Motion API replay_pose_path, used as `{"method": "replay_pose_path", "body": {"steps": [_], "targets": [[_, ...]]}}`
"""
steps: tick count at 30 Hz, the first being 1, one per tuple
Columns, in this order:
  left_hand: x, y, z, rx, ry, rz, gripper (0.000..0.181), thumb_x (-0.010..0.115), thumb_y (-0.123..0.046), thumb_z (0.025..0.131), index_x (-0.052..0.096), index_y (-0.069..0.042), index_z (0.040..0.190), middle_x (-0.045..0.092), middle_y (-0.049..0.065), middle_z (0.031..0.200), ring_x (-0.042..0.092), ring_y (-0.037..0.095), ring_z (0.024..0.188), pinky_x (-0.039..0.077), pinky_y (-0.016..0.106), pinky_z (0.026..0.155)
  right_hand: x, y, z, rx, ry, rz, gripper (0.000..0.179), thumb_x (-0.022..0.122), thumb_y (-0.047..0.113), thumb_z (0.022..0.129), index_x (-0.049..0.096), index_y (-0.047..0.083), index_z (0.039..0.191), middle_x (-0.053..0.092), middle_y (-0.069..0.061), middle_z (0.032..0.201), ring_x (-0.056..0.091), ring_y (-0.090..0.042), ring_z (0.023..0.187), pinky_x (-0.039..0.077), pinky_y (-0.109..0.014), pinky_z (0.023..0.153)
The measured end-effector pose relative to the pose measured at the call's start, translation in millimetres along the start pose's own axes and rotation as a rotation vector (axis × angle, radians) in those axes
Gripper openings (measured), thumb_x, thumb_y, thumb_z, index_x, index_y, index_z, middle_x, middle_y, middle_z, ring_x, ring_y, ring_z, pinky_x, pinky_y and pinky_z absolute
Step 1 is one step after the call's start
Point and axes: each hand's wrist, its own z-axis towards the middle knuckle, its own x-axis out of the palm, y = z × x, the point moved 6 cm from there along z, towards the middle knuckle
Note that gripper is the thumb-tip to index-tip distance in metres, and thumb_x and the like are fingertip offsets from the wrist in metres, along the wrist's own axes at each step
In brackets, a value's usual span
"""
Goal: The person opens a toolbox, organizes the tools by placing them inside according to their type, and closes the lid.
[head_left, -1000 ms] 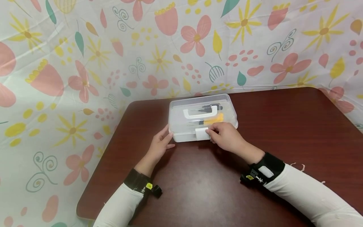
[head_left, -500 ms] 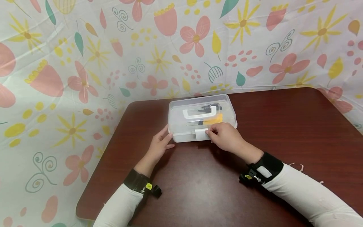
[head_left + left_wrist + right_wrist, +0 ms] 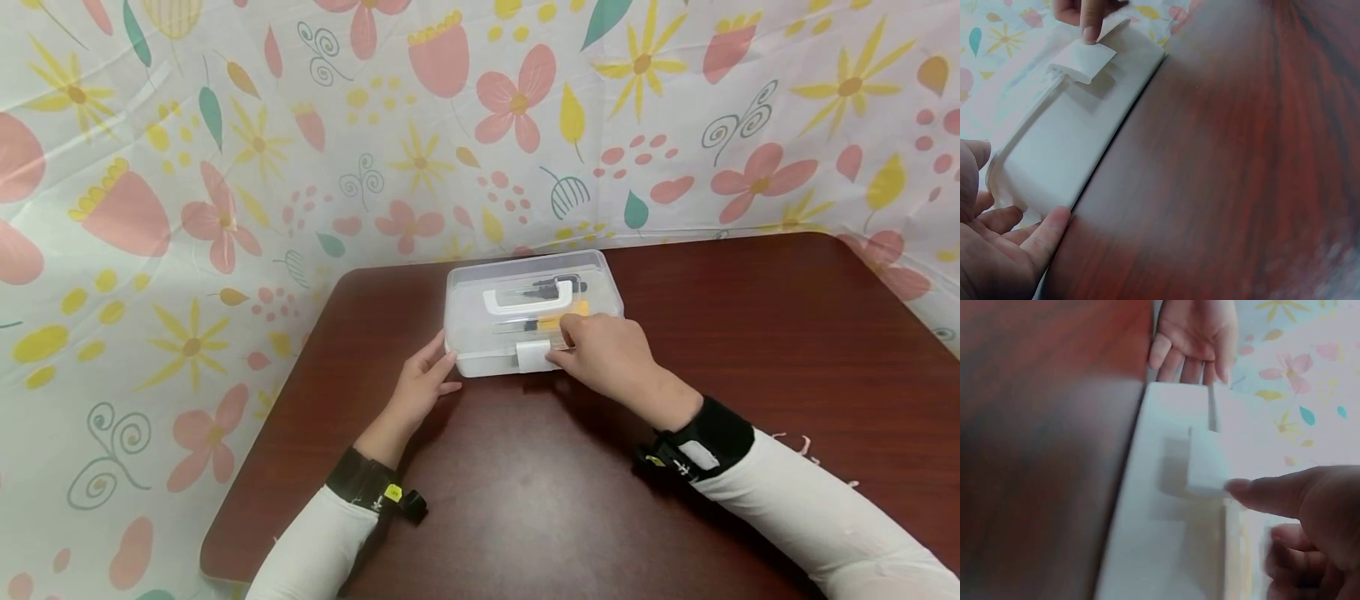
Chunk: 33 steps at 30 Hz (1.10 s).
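A clear-lidded plastic box with a white base lies near the back of the table. Through the lid show a yellow-handled screwdriver and dark-handled tools. My left hand rests at the box's left end, its fingers extended against the corner. At the front, the white latch stands out from the box wall and throws a shadow below it. The thumb of my right hand presses the latch's right edge, and its other fingers bend loosely over the lid, off the latch.
A white carry handle lies on the lid. The dark red wooden table stretches in front of the box and to both sides. Behind it hangs a flower-patterned cloth.
The right hand's index finger has lifted off the latch and moved up over the lid, while the thumb stays at the latch edge. The left hand and box have hardly moved.
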Motion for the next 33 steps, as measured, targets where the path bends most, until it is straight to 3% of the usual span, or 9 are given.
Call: {"method": "replay_pose_path", "body": {"steps": [4,7,9,11,13,15,18,26,33], "targets": [[-0.3,0.4,0.7,-0.005,-0.006,-0.011,0.057,0.058,-0.03,0.106,0.039,-0.031,0.159,0.038,0.0,0.166,0.054,0.027,0.141,0.06,0.049,0.095,-13,10,0.7,-0.104,-0.206,-0.073,0.05,0.094,0.04,0.068,0.053,0.014,0.081,0.052,-0.004,0.071,0.054,-0.03,0.065,0.039,-0.039,0.048],[-0.1,0.2,1.0,-0.009,-0.008,-0.018,0.056,0.058,-0.03,0.106,0.04,-0.031,0.159,0.041,0.002,0.164,0.054,0.026,0.14,0.06,0.049,0.095,-15,12,4.2,-0.132,-0.273,-0.094,0.067,0.099,0.043,0.058,0.061,0.012,0.105,0.057,-0.011,0.098,0.055,-0.036,0.092,0.045,-0.049,0.072],[0.0,0.1,1.0,-0.009,-0.009,-0.016,0.056,0.059,-0.03,0.106,0.04,-0.03,0.159,0.041,0.002,0.164,0.055,0.026,0.14,0.06,0.049,0.095,-11,11,8.7,-0.121,-0.25,-0.102,0.084,0.099,0.046,0.055,0.062,0.015,0.123,0.057,-0.014,0.121,0.05,-0.039,0.115,0.043,-0.06,0.09],[0.1,0.3,1.1,-0.008,-0.009,-0.019,0.057,0.059,-0.03,0.106,0.039,-0.029,0.159,0.041,0.003,0.164,0.054,0.027,0.14,0.06,0.05,0.095,-4,9,13.0,-0.107,-0.188,-0.097,0.094,0.097,0.048,0.055,0.059,0.02,0.137,0.051,-0.016,0.14,0.041,-0.04,0.134,0.034,-0.07,0.105],[0.3,1.0,0.9,-0.012,-0.01,-0.02,0.057,0.059,-0.03,0.106,0.039,-0.029,0.159,0.04,0.004,0.164,0.054,0.027,0.141,0.06,0.05,0.095,3,7,15.9,-0.097,-0.114,-0.106,0.097,0.094,0.05,0.058,0.056,0.023,0.143,0.047,-0.015,0.148,0.037,-0.04,0.141,0.025,-0.077,0.111],[0.6,1.2,0.9,-0.014,-0.009,-0.022,0.058,0.059,-0.031,0.106,0.038,-0.028,0.16,0.039,0.004,0.165,0.053,0.028,0.141,0.061,0.05,0.095,9,6,16.8,-0.09,-0.062,-0.118,0.096,0.093,0.051,0.061,0.055,0.024,0.145,0.047,-0.014,0.149,0.038,-0.04,0.141,0.022,-0.08,0.112],[0.6,-0.1,0.7,-0.012,-0.009,-0.003,0.057,0.059,-0.032,0.106,0.039,-0.03,0.159,0.04,0.002,0.165,0.055,0.026,0.14,0.061,0.048,0.094,14,6,16.7,-0.092,-0.05,-0.136,0.097,0.092,0.052,0.061,0.054,0.025,0.146,0.048,-0.014,0.149,0.042,-0.039,0.139,0.022,-0.079,0.113],[-1.1,0.7,1.8,0.011,-0.004,-0.003,0.058,0.06,-0.032,0.105,0.038,-0.029,0.16,0.042,0.003,0.164,0.054,0.027,0.141,0.061,0.049,0.094,16,11,16.5,-0.097,-0.128,-0.143,0.092,0.092,0.043,0.058,0.056,0.019,0.14,0.054,-0.013,0.131,0.045,-0.039,0.132,0.023,-0.078,0.11],[-1.1,1.7,1.5,0.003,-0.002,-0.001,0.059,0.059,-0.032,0.105,0.037,-0.028,0.16,0.04,0.003,0.165,0.054,0.026,0.141,0.061,0.048,0.094,19,14,16.9,-0.103,-0.166,-0.171,0.088,0.09,0.034,0.057,0.056,0.014,0.135,0.055,-0.016,0.129,0.046,-0.041,0.127,0.025,-0.079,0.106]]}}
